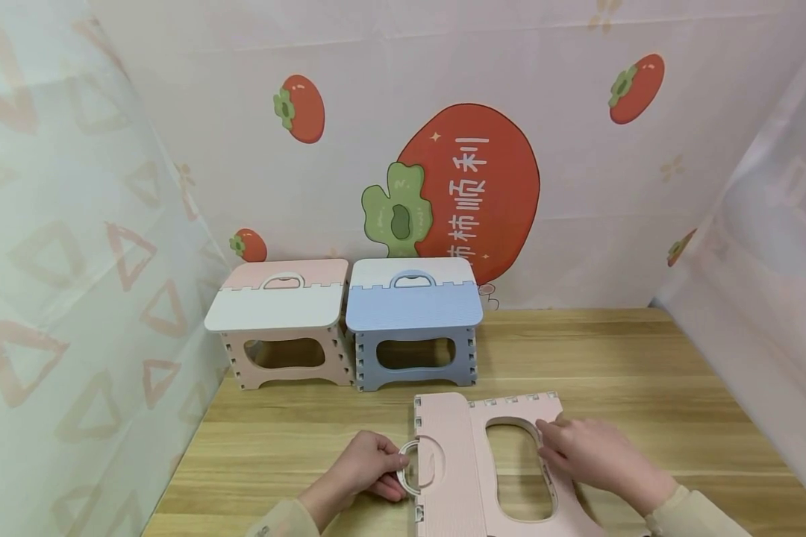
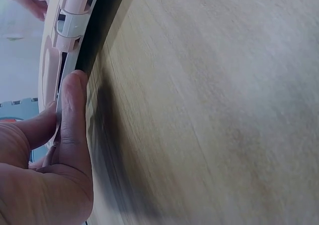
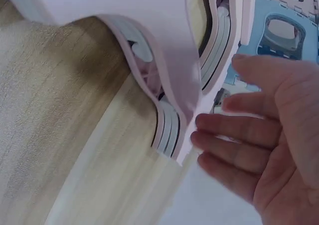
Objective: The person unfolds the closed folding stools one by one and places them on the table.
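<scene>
A folded pink step stool [image 1: 451,425] lies flat on the wooden table, its leg panel with an oval opening to the right. My left hand [image 1: 369,464] pinches the white carry handle [image 1: 408,490] at the stool's left edge. In the left wrist view, thumb and fingers [image 2: 74,118] close on that handle from both sides. Over the leg panel's right side is my right hand [image 1: 594,453]. Its fingers [image 3: 239,130] reach loosely toward the stool's edge in the right wrist view; whether the fingertips touch cannot be told.
Behind, a pink-and-white stool [image 1: 275,307] and a blue-and-white stool [image 1: 413,306] stand unfolded side by side. The wooden table [image 1: 645,373] meets a patterned cloth backdrop [image 1: 578,261], with cloth hanging on both sides.
</scene>
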### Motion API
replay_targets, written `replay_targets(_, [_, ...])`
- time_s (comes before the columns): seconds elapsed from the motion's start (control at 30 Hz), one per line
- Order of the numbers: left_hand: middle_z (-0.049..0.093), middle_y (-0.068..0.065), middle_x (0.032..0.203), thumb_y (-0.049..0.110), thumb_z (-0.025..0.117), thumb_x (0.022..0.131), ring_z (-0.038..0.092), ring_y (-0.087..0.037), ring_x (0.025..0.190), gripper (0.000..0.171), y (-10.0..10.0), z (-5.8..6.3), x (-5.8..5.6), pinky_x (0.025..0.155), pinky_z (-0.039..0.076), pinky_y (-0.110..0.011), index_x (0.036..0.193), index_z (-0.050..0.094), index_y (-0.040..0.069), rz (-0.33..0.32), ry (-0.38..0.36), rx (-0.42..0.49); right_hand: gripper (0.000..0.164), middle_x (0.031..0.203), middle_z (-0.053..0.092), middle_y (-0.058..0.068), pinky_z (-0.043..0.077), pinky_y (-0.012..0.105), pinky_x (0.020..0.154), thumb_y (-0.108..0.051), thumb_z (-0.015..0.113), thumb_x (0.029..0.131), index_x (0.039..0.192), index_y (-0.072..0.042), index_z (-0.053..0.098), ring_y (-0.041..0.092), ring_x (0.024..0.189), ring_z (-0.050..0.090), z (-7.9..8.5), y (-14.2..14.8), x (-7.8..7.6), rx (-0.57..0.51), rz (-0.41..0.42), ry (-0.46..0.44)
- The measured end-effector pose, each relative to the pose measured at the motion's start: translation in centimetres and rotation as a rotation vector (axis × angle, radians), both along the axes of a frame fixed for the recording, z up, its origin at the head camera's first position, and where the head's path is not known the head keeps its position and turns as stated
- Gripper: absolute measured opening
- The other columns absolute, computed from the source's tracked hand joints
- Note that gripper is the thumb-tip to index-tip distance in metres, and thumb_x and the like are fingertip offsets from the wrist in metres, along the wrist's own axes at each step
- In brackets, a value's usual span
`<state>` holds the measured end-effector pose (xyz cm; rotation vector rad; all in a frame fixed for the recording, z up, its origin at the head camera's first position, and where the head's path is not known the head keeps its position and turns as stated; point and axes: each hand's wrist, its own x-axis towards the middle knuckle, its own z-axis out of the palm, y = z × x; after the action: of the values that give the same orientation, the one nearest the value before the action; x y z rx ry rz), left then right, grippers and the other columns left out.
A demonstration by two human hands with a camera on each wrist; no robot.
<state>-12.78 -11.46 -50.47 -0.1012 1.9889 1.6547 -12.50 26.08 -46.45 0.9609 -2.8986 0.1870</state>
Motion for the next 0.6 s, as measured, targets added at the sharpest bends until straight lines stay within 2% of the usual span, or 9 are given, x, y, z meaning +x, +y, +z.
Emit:
replay_targets(0.1, [0.070,-0.016,0.065,0.004,0.069,0.095,0.070,-0.017,0.053,0.012,0.1,0.0,0.0,0.054,0.062,-0.034,0.093,0.068,-0.008,0.008,-0.008,0.012,0.017,0.071,0.051,-0.016,0.033,0.022,0.046,-0.025,0.077,0.090,0.097,-0.015,0.065,-0.002,0.055,0.039,0.2,-0.4,0.1,-0.034,0.082,0.007])
replay_targets(0.23, [0.070,-0.017,0.065,0.003,0.069,0.095,0.071,-0.018,0.053,0.012,0.2,0.1,0.0,0.054,0.062,-0.034,0.093,0.068,-0.008,0.014,-0.013,0.021,0.020,0.078,0.057,-0.015,0.038,0.020,0.048,-0.024,0.082,0.086,0.095,-0.017,0.065,-0.003,0.062,0.046,-0.1,-0.7,0.3,-0.096,0.256,0.070])
replay_targets(0.37, [0.070,-0.017,0.066,0.004,0.069,0.096,0.071,-0.018,0.054,0.012,0.3,0.1,0.0,0.055,0.062,-0.034,0.094,0.068,-0.009,0.017,-0.018,0.024,0.025,0.086,0.065,-0.012,0.047,0.018,0.056,-0.023,0.085,0.081,0.100,-0.016,0.071,-0.003,0.074,0.058,-0.8,-0.9,0.6,-0.137,0.408,0.160])
replay_targets(0.5, [0.071,-0.018,0.069,0.005,0.069,0.096,0.072,-0.020,0.056,0.013,0.3,0.1,0.0,0.056,0.062,-0.034,0.096,0.069,-0.009,0.018,-0.026,0.035,0.029,0.093,0.069,-0.011,0.050,0.018,0.062,-0.029,0.084,0.084,0.106,-0.015,0.073,-0.001,0.082,0.063,-1.2,-1.0,1.1,-0.152,0.468,0.124])
replay_targets(0.6, [0.071,-0.019,0.070,0.005,0.067,0.096,0.072,-0.021,0.057,0.014,0.2,0.1,0.0,0.056,0.062,-0.034,0.098,0.069,-0.009,0.022,-0.038,0.050,0.029,0.089,0.066,-0.014,0.044,0.013,0.060,-0.035,0.082,0.085,0.105,-0.019,0.071,-0.006,0.076,0.056,-1.3,-1.3,1.6,-0.156,0.477,0.074])
